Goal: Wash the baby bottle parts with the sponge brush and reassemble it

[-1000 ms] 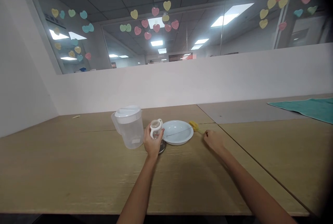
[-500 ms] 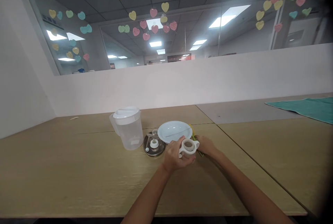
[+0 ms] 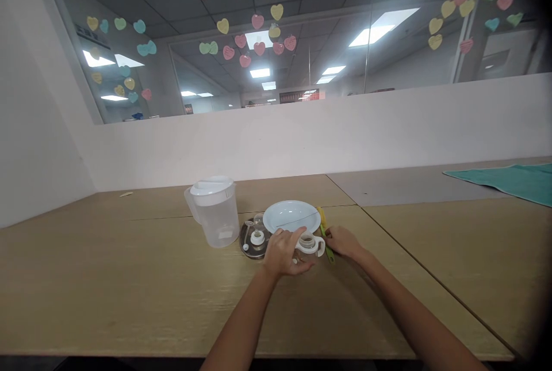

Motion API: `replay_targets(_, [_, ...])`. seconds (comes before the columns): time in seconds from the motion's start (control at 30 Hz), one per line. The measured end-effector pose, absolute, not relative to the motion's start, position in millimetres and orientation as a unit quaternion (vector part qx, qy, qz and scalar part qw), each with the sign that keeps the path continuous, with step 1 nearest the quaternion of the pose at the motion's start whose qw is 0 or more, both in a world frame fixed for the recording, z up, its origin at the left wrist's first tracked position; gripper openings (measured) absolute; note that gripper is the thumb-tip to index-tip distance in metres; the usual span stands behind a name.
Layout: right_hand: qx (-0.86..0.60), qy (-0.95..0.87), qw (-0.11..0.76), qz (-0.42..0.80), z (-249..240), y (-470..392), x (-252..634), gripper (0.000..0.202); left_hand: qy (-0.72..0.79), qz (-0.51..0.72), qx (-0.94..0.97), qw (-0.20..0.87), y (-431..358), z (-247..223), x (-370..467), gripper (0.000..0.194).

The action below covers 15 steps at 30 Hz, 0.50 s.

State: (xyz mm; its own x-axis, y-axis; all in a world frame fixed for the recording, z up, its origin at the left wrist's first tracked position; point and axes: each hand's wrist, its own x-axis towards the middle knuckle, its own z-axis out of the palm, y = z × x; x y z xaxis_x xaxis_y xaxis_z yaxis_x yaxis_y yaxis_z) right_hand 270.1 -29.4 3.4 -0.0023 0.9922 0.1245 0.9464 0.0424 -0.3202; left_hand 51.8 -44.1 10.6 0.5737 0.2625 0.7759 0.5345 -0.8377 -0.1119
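Note:
My left hand (image 3: 282,253) is wrapped round the side of a clear baby bottle (image 3: 307,251), held above the table with its open mouth up. A white collar with loop handles (image 3: 321,247) sits round the bottle's neck. Low on the table to the right, my right hand (image 3: 344,240) has its fingers curled at the green handle of a brush (image 3: 330,255) with a yellow head. The brush lies beside a white bowl (image 3: 291,205), which has a thin straight thing across it. My right fingertips are partly hidden.
Left of the bowl, a round metal tray (image 3: 246,251) carries a white bottle ring with a teat and small clear parts. A lidded clear plastic pitcher (image 3: 219,218) stands farther left. A teal cloth (image 3: 517,182) lies at the far right, by the white wall (image 3: 280,144).
The bottle has shifted slightly left and turned, so its mouth faces me less. My right hand has moved slightly, and more of the brush shows. The view has also shifted a little.

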Motion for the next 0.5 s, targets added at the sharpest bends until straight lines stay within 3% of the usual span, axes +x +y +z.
replay_targets(0.1, [-0.692,-0.700,0.160,0.076,4,-28,272,0.032,-0.244,-0.477,-0.833,0.138,-36,14,36,0.057])
replay_targets(0.17, [-0.694,-0.697,0.162,0.077,4,-27,274,0.031,-0.326,-0.538,-0.767,0.123,-27,17,23,0.038])
replay_targets(0.23, [-0.698,-0.693,0.164,0.076,4,-26,276,0.032,-0.428,-0.547,-0.708,0.129,-17,18,9,0.032])
replay_targets(0.37, [-0.700,-0.689,0.174,0.071,3,-25,277,0.035,-0.617,-0.371,-0.683,0.129,2,16,-12,0.037])
replay_targets(0.5, [-0.702,-0.684,0.191,0.060,3,-25,277,0.035,-0.676,-0.254,-0.683,0.108,11,8,-16,0.043])
